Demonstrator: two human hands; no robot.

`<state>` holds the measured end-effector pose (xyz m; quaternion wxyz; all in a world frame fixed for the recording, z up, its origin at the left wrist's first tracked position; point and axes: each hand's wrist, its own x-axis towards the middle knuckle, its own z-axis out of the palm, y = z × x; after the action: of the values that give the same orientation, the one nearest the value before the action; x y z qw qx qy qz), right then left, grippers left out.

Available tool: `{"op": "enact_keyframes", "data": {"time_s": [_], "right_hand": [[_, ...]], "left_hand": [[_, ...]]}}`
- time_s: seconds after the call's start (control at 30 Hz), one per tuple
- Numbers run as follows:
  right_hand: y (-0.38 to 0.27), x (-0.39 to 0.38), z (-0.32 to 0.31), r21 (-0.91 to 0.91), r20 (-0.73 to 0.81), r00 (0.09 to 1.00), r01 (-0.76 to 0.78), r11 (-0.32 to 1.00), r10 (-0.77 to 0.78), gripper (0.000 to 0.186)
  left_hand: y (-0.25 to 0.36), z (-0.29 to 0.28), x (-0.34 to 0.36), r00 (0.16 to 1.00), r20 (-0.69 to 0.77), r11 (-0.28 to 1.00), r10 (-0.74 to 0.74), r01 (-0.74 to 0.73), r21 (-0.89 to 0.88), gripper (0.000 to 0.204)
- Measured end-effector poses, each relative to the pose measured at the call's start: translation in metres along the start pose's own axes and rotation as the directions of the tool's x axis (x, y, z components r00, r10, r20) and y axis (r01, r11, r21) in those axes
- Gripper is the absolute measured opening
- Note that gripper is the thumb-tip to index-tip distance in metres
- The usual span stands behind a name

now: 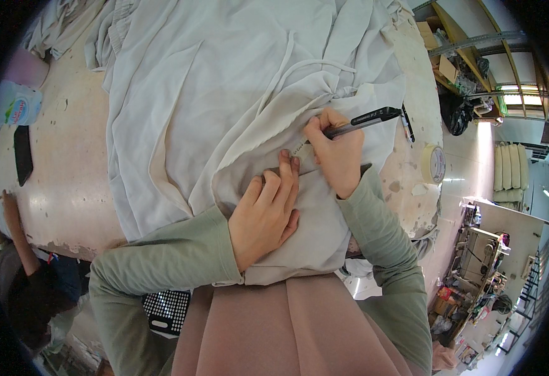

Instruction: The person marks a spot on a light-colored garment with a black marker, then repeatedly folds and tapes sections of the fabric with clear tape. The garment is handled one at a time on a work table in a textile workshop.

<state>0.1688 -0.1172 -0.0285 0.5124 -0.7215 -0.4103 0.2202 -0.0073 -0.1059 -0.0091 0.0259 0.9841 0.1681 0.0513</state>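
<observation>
Head view — right hand [340, 153] grips pen [367, 120] — box's [448, 70] contents unclear.

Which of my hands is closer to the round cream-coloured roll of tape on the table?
Right. Your right hand, gripping a black-capped plastic pen, is left of the cream tape roll; your left hand, resting on pale grey fabric, is farther left.

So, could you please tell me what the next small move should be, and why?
Perhaps the right hand should make another stroke on the pale patch: the pen points toward it, marks already show there, and the left hand lies on the grey cloth, fingertips near the patch.
</observation>
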Motion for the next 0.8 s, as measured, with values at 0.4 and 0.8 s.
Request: {"op": "enact_keyframes", "data": {"time_s": [0.4,0.8], "right_hand": [[-0.019,0.009,-0.031,0.600,0.207,0.924,-0.379,0.704,0.321,0.025],[-0.014,-0.011,-0.013,0.032,0.331,0.943,-0.056,0.998,0.042,0.027]], "left_hand": [[0.002,0.004,-0.003,0.999,-0.045,1.000,0.003,-0.003,-0.003,0.066],[0.005,0.008,-0.005,0.995,-0.100,1.000,-0.005,0.008,0.028,0.053]]}}
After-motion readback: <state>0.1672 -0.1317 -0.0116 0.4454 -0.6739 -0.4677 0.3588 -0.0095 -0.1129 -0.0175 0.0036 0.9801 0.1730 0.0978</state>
